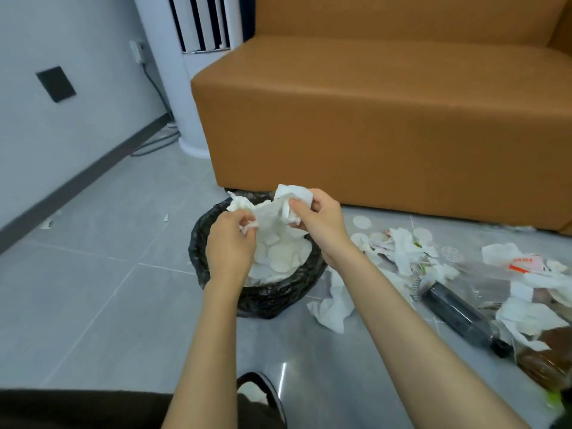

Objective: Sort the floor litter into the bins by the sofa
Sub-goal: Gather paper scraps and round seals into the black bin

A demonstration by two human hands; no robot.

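Observation:
A round bin lined with a black bag [216, 218] stands on the floor in front of the sofa, holding white tissues and round cotton pads. Both hands hover over it with a bundle of crumpled white tissue [272, 212] between them. My left hand [230, 243] pinches the bundle's left part. My right hand [315, 221] grips its right part, with a flap of tissue sticking up above the fingers. A heap of litter [408, 252] lies on the floor to the right of the bin: tissues, cotton pads, wrappers.
The orange sofa [387, 119] fills the back right. A white tower appliance [192, 72] with cables stands in the corner by the wall. A dark bottle [461, 317] lies among the litter, a crumpled tissue [334, 308] beside the bin. My shoe [263, 394] is near the bottom.

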